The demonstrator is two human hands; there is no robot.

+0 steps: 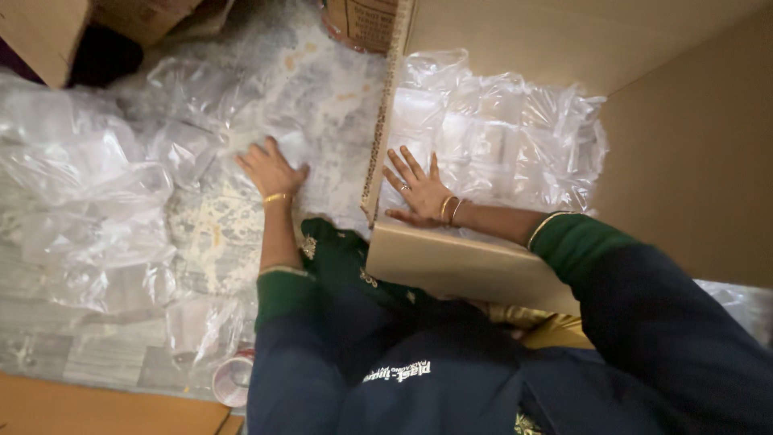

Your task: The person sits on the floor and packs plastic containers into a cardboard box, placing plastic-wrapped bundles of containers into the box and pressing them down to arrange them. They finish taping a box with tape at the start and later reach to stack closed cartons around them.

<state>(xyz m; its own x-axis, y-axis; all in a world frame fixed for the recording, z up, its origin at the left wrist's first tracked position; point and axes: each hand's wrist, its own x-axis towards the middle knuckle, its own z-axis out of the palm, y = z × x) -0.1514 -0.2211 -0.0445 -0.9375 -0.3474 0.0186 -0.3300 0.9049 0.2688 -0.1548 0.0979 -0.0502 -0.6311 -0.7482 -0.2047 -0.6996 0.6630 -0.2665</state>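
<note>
Clear plastic packets are lying in two groups: a loose heap (121, 185) spread over the pale speckled floor (213, 234) on one side, and a packed layer (499, 137) sitting inside the open cardboard box (684, 161) on the other. The left hand (272, 171) is resting palm-down at the edge of the loose heap, fingers (259, 153) spread and flat, gripping nothing. The right hand (419, 193) is pressing palm-down on the packed layer just inside the corrugated box wall (378, 137), fingers (407, 165) splayed and open, likewise holding nothing. A box flap (459, 266) is folding outward over the person's lap, touching the right forearm. The packets are looking light, soft and crinkly; the film is probably slippery and is likely giving way under the palm, so flat pressure is suiting them better than a pinch. What the packets contain cannot be told through the glare. For lifting, a hold on a gathered edge or corner of the film, or a scoop under several packets together, is appearing the soundest choice, since a single smooth face is offering little purchase. A tape roll (233, 377) is lying on the floor near the person's left sleeve, well apart from both hands.
</note>
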